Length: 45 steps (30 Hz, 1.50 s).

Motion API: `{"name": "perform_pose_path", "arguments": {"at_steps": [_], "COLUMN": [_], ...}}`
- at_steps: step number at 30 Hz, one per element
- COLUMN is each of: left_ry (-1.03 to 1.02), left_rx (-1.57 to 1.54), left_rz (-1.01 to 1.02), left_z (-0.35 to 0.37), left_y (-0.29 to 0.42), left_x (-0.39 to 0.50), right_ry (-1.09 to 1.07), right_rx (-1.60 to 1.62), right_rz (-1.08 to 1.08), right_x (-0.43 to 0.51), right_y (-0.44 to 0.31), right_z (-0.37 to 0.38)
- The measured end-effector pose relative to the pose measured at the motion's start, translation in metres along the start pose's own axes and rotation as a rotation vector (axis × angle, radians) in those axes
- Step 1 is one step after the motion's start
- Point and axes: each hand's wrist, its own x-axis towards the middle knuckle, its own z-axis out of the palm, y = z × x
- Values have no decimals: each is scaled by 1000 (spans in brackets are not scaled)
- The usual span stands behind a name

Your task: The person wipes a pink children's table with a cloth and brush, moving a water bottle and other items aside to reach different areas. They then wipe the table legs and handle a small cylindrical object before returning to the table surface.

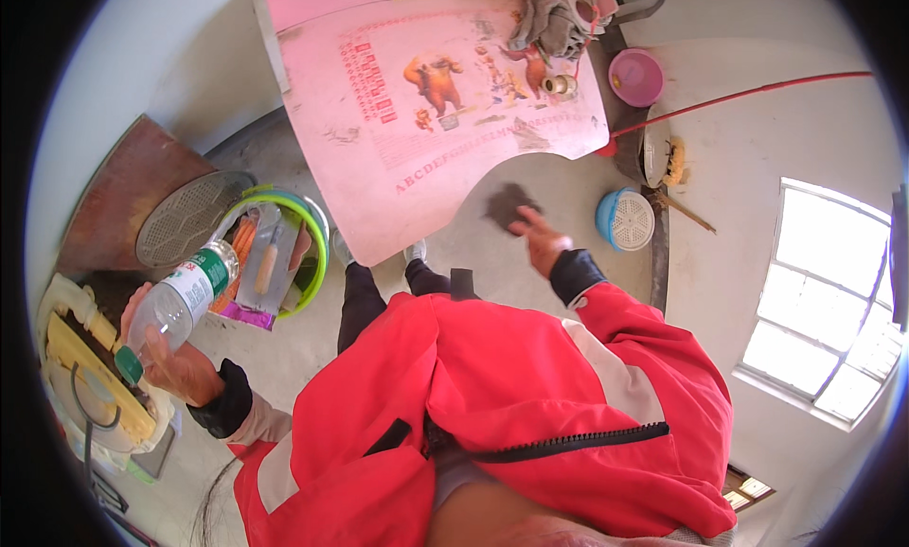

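On the left, my left hand [177, 366] grips a clear plastic bottle [167, 302] with a green cap and a green-and-white label. The bottle is tilted, its cap toward the lower left and its base over a bucket's edge. My right hand [545, 243] holds a dark, motion-blurred piece, perhaps a cloth or sponge [510, 208], above the floor beside the desk's curved edge. In front of me stands a pink desk [398, 220] printed with cartoon bears and letters, its top smudged with dark marks.
A grey cloth [545, 25] and a small pipe-like fitting [559, 85] lie on the desk. At left, a green-rimmed bucket [323, 256] holds a wooden-handled trowel [266, 266], near a perforated round plate [192, 220]. Right are a pink basin [637, 77], a blue basket [609, 220] and a red pole [738, 96].
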Motion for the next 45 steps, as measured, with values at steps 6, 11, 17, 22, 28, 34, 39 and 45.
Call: {"name": "perform_pose_path", "arguments": {"at_steps": [6, 11, 17, 22, 28, 34, 39, 45], "left_ry": [-45, -81, -42, -27, -110, -100, -115, -119], "left_rx": [18, 46, 92, 118, 90, 74, 149, 87], "left_rz": [13, 62, 141, 156, 179, 167, 191, 149], "left_z": [24, 49, 67, 120, 168, 195, 217, 228], "left_y": [15, 41, 71, 105, 129, 141, 148, 146], "left_x": [-3, -15, -47, -71, -95, -118, -127, -138], "right_ry": [150, 313, 463, 187, 360, 628, 212, 506], "right_rx": [11, -57, 29, 158, 75, -28, -97, -128], "right_rz": [40, 147, 310, -78, 72, 357, 253, 442], "right_x": [77, 56, 26, 64, 17, 25, 94, 94], "right_y": [-20, 90, 126, 89, 271, 320, 282, 374], "right_z": [-19, 16, -30, -15, -23, -97, -77, -78]}}
